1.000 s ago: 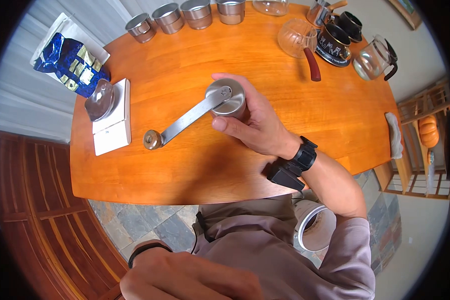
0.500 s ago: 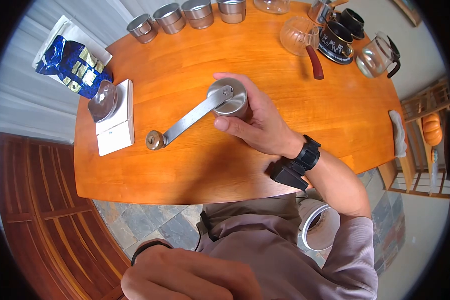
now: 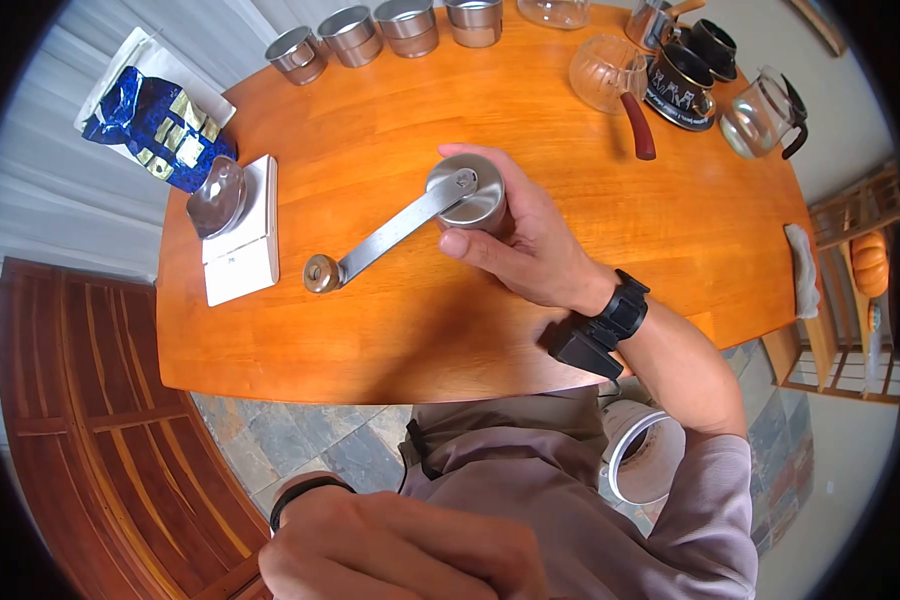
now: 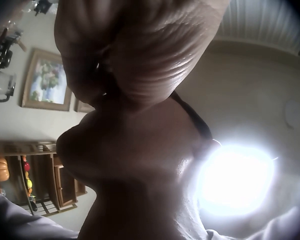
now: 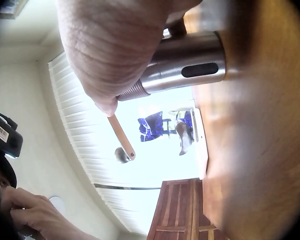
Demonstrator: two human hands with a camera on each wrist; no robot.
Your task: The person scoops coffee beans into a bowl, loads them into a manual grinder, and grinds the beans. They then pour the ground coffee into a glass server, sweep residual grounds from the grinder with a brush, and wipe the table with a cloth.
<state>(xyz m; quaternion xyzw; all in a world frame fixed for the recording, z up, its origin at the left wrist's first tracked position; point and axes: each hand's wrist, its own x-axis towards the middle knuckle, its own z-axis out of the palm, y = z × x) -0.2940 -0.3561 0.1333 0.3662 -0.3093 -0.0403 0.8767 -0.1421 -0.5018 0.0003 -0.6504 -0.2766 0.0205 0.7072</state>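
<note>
Presently, right grip [image 3: 542, 245]: wrapped about the upper body of a steel hand grinder [image 3: 482, 205], thumb on the side nearest me.
Left grip [image 3: 400, 550]: raised close to my head, well off the bench [image 3: 370, 150], knuckles bent; cannot tell whether anything is pinched in it.
Grinder position: near the middle of the bench, roughly upright; base on the wood or very near it, contact hard to judge.
Crank knob [image 3: 322, 273]: out to the left and toward me, nobody's fingers on it.
Slip risk: one grip alone on smooth metal; if my fingers slacken, the body could twist or drop.
Tip risk: the long crank arm [image 3: 400, 232] puts weight and leverage to one side; a push on the knob, or a sleeve catching it, might tilt the whole thing.
Knock risk: a wide swing leftward could reach the white slab [image 3: 242, 268] and the clear dish [image 3: 217, 198] on it, I judge.
Grinder look: brushed silver cylinder, shallow dished top, flat pale arm bolted at centre, brown knob at its end.
Lower body: dark oval window [image 5: 200, 69] in the side; contents unreadable.
Collar [image 5: 134, 91]: fine ribs, partly under my palm.
</note>
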